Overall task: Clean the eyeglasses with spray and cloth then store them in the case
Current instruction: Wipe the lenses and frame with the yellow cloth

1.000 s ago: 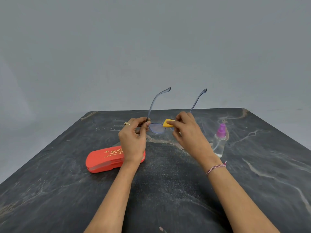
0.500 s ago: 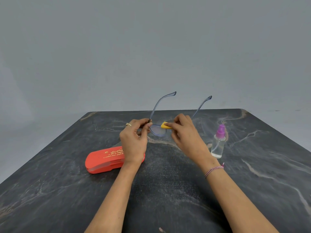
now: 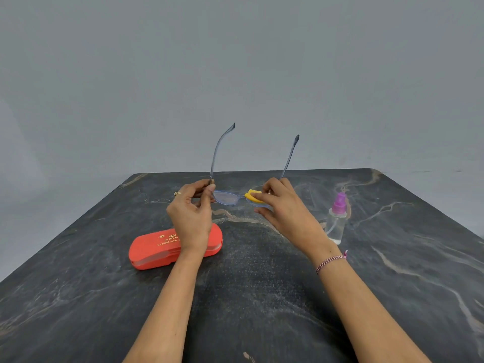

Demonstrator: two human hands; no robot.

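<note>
pinching the eyeglasses (image 3: 226, 197) left hand (image 3: 192, 218), right hand (image 3: 285, 210) presses cloth (image 3: 252, 195) (temples upright).

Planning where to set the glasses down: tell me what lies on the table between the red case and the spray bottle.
Head view: bare marble table between red case and spray bottle; only the forearms cross above it.

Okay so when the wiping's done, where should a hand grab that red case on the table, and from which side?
Probably across the middle of the red case, coming down from above with the fingers spanning its narrow width. It lies flat and closed on the table, long and low with rounded ends, so the long sides offer the surest hold. The left hand hovers right over its right end.
</note>
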